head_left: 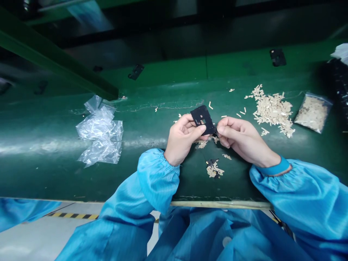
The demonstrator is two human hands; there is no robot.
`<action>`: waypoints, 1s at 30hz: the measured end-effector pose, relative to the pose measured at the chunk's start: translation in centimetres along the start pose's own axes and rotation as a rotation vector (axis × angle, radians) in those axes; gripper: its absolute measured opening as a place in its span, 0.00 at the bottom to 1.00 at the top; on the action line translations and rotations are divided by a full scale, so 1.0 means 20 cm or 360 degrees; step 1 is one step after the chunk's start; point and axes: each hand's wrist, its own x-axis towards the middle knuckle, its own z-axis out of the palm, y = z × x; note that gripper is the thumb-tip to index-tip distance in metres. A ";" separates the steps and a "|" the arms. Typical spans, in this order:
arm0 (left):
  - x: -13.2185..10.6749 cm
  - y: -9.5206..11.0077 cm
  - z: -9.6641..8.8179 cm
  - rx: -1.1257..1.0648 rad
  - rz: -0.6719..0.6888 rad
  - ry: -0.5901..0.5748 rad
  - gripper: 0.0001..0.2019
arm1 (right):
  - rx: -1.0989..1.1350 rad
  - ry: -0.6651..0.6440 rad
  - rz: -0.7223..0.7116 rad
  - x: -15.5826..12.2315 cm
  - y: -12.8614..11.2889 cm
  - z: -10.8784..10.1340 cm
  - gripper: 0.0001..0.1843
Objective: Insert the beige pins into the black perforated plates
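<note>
My left hand (183, 136) grips a flat black plastic part (201, 115) with small cutouts, thumb on its face and fingers beneath. At the part's right edge, my right hand (241, 137) is closed in a pinch. Between thumb and forefinger there seems to be a small dark bit, too small to name. Below the hands lies a little heap of cream and black scraps (214, 169). More cream pieces (201, 144) are scattered under the part, some of them hidden by my hands.
Crumpled clear plastic bags (100, 134) lie left. Toward the right are a pile of cream strips (274, 110) and a zip bag (314, 112) filled with similar bits. Black parts (136, 71) (277, 57) rest farther back. A green beam (59, 61) slants across the upper left.
</note>
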 end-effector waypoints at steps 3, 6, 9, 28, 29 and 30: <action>0.00 0.00 0.00 -0.0014 -0.0008 -0.0029 0.18 | -0.0011 -0.0018 -0.0006 0.00 0.01 -0.01 0.10; 0.00 0.00 -0.01 -0.0029 -0.0012 -0.0071 0.17 | -0.0015 -0.0030 0.0002 0.00 0.02 -0.01 0.09; 0.00 0.00 -0.01 -0.0041 -0.0009 -0.0110 0.17 | -0.0030 -0.0050 0.0013 0.00 0.02 -0.02 0.10; 0.00 -0.01 -0.01 -0.0025 0.0008 -0.0121 0.16 | -0.0187 -0.0053 0.0069 -0.02 0.00 -0.02 0.10; 0.00 -0.01 -0.01 -0.0022 0.0008 -0.0118 0.16 | -0.0181 -0.0057 0.0080 -0.02 0.00 -0.02 0.10; 0.00 -0.01 -0.01 -0.0021 0.0007 -0.0118 0.16 | -0.0170 -0.0060 0.0093 -0.02 0.00 -0.02 0.10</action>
